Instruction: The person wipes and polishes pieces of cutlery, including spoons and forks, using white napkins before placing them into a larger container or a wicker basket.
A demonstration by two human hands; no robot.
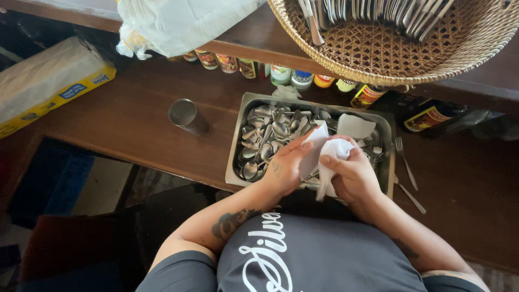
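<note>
While both work over the metal tray [386,162] of spoons [270,132] on the brown surface [135,124], the left hand [286,165] and right hand [351,173] are each closed on one white cloth [327,162], which wraps something hidden. A steel cup [186,115] stands to the left.

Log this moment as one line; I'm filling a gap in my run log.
left hand: holds white cloth | right hand: grips same cloth | below: metal tray of spoons | beside tray: fork, metal cup

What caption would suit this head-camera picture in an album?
Both hands, left and right, hold a white cloth over a steel tray of spoons.
</note>
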